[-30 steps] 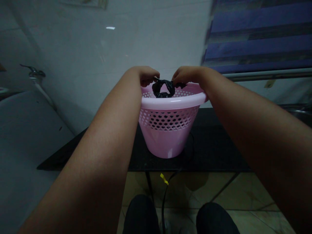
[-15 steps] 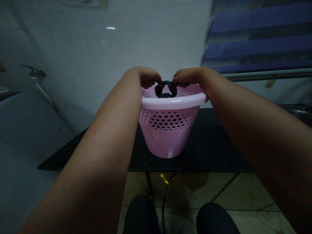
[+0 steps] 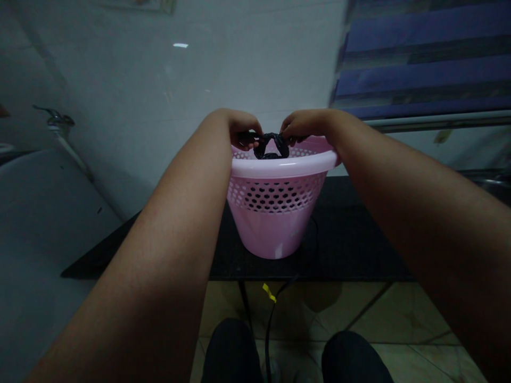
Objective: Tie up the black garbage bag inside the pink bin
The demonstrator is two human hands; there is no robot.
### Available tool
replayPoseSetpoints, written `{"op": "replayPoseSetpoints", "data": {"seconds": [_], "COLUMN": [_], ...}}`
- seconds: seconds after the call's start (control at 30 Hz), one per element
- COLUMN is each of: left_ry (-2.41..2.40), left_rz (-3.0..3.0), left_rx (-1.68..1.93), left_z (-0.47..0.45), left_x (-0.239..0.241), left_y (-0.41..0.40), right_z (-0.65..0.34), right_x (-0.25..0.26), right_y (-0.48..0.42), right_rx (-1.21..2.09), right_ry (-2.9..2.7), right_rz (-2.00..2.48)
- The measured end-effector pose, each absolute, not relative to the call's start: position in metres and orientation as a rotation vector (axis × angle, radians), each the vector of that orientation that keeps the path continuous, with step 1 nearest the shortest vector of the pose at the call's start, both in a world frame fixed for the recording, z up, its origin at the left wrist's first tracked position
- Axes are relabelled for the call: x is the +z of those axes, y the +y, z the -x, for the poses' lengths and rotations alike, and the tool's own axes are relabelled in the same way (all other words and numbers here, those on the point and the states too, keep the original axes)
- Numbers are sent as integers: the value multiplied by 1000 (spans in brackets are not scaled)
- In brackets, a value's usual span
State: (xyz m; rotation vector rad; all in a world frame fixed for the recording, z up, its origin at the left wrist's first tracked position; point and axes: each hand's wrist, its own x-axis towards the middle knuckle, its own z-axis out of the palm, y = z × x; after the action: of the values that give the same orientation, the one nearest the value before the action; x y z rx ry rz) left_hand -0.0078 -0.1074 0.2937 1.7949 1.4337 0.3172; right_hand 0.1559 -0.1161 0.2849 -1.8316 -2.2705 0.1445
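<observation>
A pink plastic basket [image 3: 268, 234] with a band of holes stands upright on a black counter [image 3: 359, 250]. Above its rim is a black plastic bag [image 3: 282, 149], its top bunched into a loop. My left hand [image 3: 246, 130] pinches the bag from the left, with thumb and fingertips around a strand of it. On the other side, my right hand [image 3: 299, 125] grips the bag between its fingertips. The bag's lower part shows dark through the basket's holes. The far side of the basket is partly hidden by my hands.
A black cord with a yellow tag [image 3: 269, 293] hangs over the counter's front edge. On the left are a wall tap [image 3: 59, 118] and a grey panel [image 3: 40, 213]. A blue striped blind [image 3: 423, 58] covers the upper right, and my knees [image 3: 231, 351] are below.
The fingers of my left hand have loosened and shifted slightly on the bag, and my right fingertips have moved a little. The basket has stayed in place.
</observation>
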Motion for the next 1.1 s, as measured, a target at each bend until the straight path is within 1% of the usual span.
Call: {"op": "replayPoseSetpoints", "data": {"seconds": [0.2,0.43,0.67,0.97,1.1], "left_ry": [1400,1354,1361,1359,1354], "left_rz": [-1842,-1802,-1784,-1809,-1861], "left_rx": [265,199,148,187,263], "left_z": [9,8,8,9,8], "left_x": [293,292,291,294,294], "left_y": [-109,-105,-105,-107,-107], "right_z": [-152,-153,-154,-154,-156], "right_x": [285,283,283,283,285], "right_y": [-125,-124,-118,-118,-115], "right_rx": [103,87,164,182,177], "right_ry": [-2283,-2231,-2218,-2203,-2200], "right_rz": [1917,1879,1810,1750,1723]}}
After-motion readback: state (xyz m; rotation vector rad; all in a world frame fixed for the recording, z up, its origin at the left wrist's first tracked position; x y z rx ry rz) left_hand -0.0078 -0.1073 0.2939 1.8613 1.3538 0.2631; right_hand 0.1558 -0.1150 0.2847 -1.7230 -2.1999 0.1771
